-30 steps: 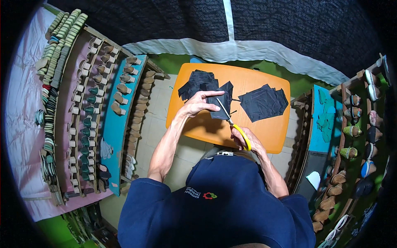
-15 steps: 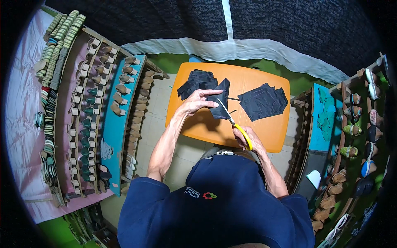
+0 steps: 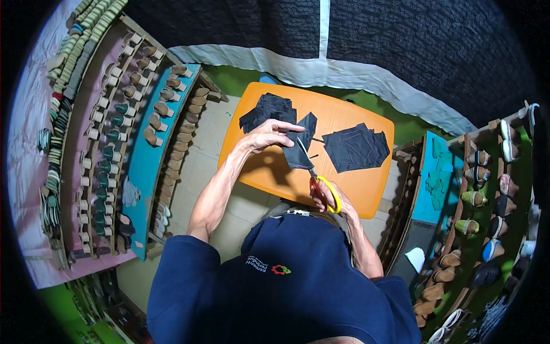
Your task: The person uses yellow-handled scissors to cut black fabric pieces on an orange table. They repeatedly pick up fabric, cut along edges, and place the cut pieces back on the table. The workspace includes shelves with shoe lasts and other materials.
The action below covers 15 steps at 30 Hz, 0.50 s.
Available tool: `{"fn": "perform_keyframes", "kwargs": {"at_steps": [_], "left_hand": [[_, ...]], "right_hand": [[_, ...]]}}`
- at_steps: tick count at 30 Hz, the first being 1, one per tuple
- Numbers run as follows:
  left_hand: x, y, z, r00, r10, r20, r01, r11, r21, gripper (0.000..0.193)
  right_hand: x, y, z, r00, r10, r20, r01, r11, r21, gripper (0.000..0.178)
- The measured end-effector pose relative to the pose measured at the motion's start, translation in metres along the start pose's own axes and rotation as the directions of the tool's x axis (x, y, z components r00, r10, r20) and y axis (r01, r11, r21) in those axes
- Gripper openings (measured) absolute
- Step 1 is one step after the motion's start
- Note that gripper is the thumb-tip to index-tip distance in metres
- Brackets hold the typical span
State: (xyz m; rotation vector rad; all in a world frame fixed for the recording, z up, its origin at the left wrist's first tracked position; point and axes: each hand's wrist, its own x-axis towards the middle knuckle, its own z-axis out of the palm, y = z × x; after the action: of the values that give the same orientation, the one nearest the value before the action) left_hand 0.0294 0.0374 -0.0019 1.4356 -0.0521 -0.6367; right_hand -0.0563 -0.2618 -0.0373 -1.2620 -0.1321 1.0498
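My left hand point(image 3: 268, 136) pinches a dark piece of fabric point(image 3: 295, 157) between thumb and fingers, holding it up over the orange table point(image 3: 260, 184). In my right hand point(image 3: 324, 200) is a pair of scissors point(image 3: 334, 202) with yellow and red handles, held near the table's front edge. The scissor blades point up and to the left, along the held fabric's right side. Whether they are cutting into it I cannot tell. Behind my left hand lies a heap of dark fabric pieces point(image 3: 269, 109). A second stack of dark pieces point(image 3: 356, 148) is to the right.
On the left stand shelves point(image 3: 146, 189) with rows of brown and green shoe forms. Another rack point(image 3: 458, 241) with shoes runs along the right side. A dark patterned curtain point(image 3: 258, 28) with pale edging hangs behind the table.
The scissors have turned in my right hand, so both handle loops now show, and the blades point more steeply upward. My left hand keeps its hold on the fabric. The whole view has shifted slightly.
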Motion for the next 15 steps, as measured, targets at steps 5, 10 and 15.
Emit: {"fn": "perform_keyframes", "kwargs": {"at_steps": [5,10,15], "left_hand": [[-0.001,0.001,0.0,0.999,-0.037,0.031,0.037,0.999,-0.01,0.055],[0.003,-0.006,0.005,0.999,0.038,0.011,-0.038,0.998,0.053,0.057],[0.004,-0.008,0.001,0.999,-0.013,0.04,0.01,0.998,0.065,0.058]], "right_hand": [[0.002,-0.003,0.004,1.0,0.005,0.014,-0.005,1.0,-0.015,0.057],[0.009,0.01,0.001,0.999,-0.016,-0.038,0.015,0.999,-0.031,0.057],[0.008,0.011,0.0,0.999,-0.025,-0.024,0.022,0.992,-0.121,0.056]]}}
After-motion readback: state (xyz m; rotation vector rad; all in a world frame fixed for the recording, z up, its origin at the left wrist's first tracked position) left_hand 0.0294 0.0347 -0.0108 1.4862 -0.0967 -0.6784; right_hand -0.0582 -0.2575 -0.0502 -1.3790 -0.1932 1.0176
